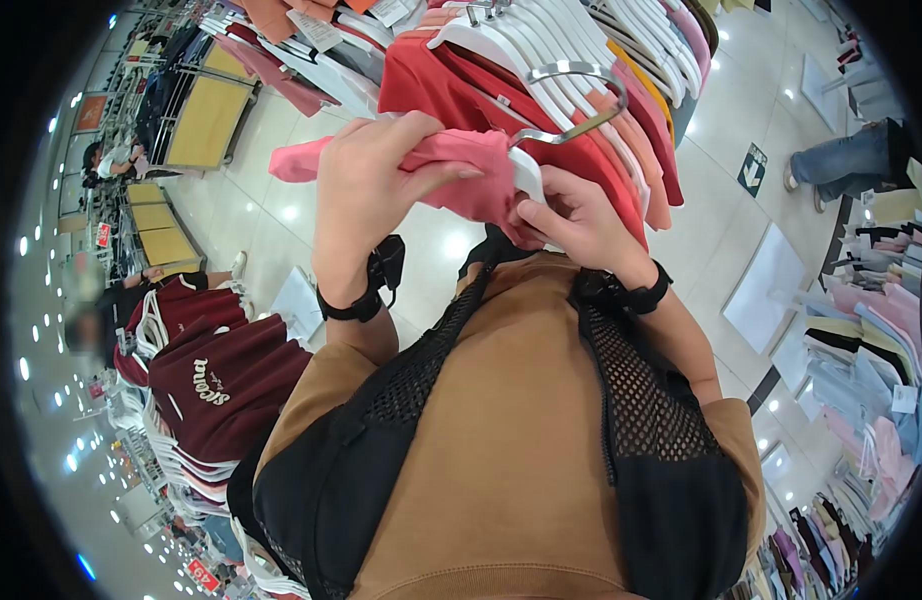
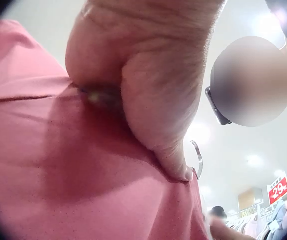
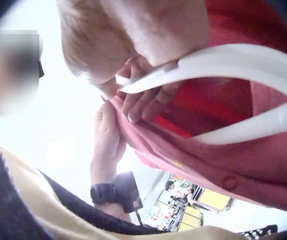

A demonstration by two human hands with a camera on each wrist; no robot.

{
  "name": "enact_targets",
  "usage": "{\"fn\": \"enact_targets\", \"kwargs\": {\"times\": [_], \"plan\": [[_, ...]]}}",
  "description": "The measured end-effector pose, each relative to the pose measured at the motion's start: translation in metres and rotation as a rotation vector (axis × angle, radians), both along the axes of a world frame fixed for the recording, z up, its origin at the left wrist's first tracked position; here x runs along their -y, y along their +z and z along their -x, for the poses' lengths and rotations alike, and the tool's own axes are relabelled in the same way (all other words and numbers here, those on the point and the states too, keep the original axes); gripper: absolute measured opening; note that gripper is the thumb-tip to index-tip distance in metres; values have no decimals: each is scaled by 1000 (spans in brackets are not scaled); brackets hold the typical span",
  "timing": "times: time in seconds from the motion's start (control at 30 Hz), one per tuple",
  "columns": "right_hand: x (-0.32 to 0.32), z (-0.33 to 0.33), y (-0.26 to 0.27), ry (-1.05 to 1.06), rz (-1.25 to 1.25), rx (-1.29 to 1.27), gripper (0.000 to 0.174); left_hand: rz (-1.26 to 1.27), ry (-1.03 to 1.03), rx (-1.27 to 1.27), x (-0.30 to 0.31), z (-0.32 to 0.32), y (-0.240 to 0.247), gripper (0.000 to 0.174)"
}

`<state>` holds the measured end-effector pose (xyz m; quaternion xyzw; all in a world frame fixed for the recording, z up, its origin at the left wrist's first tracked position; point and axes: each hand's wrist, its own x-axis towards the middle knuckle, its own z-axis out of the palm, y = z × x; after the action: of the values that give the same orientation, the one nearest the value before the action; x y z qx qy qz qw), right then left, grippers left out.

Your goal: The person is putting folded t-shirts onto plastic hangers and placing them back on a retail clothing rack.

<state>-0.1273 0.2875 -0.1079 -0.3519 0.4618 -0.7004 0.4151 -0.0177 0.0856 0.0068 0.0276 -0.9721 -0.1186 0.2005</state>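
A pink top (image 1: 476,165) is held up in front of the chest, bunched around a white hanger (image 1: 527,175) with a metal hook (image 1: 606,115). My left hand (image 1: 376,175) grips the cloth from above, thumb pressed along it; in the left wrist view the pink fabric (image 2: 93,175) drapes below that hand. At the neck opening, my right hand (image 1: 586,220) pinches the hanger beside the top's edge. The right wrist view shows the hanger's white arm (image 3: 233,55) running out from under the right hand (image 3: 138,35), with some fingers behind it inside the opening.
Just beyond the hands, a rack holds red tops (image 1: 431,85) and other clothes on white hangers (image 1: 571,60). Maroon clothes (image 1: 216,385) hang at the left, more garments (image 1: 871,330) at the right. Another person in jeans (image 1: 831,170) stands on the tiled floor (image 1: 721,200).
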Motion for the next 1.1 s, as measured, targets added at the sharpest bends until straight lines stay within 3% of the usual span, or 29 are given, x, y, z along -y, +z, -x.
{"fn": "enact_targets", "kwargs": {"times": [0.1, 0.13, 0.17, 0.23, 0.27, 0.3, 0.37, 0.43, 0.5, 0.57, 0.63, 0.67, 0.8, 0.87, 0.97, 1.0, 1.1], "plan": [[6, 10, -10, 125, 24, -21, 35, -24, -28, 25, 11, -10, 2, 31], [2, 17, -4, 144, -70, -196, 41, -197, 51, -11, 22, -19, -3, 27], [2, 19, -9, 137, -65, -194, 41, -367, 129, -46, 32, -25, -4, 23], [4, 18, -15, 29, -170, -316, 46, -368, 127, -147, 40, -32, -1, 20], [1, 20, -15, -28, -252, -527, 50, -395, 222, -192, 42, -37, 0, 19], [0, 20, -8, -26, -252, -526, 50, -423, 316, -237, 43, -41, 1, 19], [1, 20, 0, -13, -295, -560, 50, -408, 307, -220, 46, -46, 1, 17], [3, 12, 1, -106, -217, -631, 48, -374, 412, -316, 57, -55, -5, 17], [-1, 3, 9, -380, -100, -805, 49, -411, 429, -411, 68, -59, -10, 20], [-2, -1, 12, -375, -130, -772, 50, -434, 449, -519, 72, -61, -12, 29], [-4, -2, 10, -542, -17, -884, 48, -409, 457, -562, 67, -57, -8, 35], [-8, 6, 14, -647, 73, -1166, 46, -417, 470, -573, 66, -58, -7, 36], [-13, 6, 14, -604, 110, -1158, 41, -414, 443, -589, 76, -63, -11, 36], [-17, 4, 10, -491, 53, -876, 35, -417, 442, -584, 78, -64, -13, 35], [-36, 6, 17, -350, -74, -652, 30, -416, 457, -553, 76, -60, -13, 33], [-37, 6, 22, -374, -11, -602, 24, -409, 479, -524, 75, -60, -12, 31], [-37, 17, 32, -406, 54, -787, 19, -419, 402, -401, 72, -59, -13, 28]]}}
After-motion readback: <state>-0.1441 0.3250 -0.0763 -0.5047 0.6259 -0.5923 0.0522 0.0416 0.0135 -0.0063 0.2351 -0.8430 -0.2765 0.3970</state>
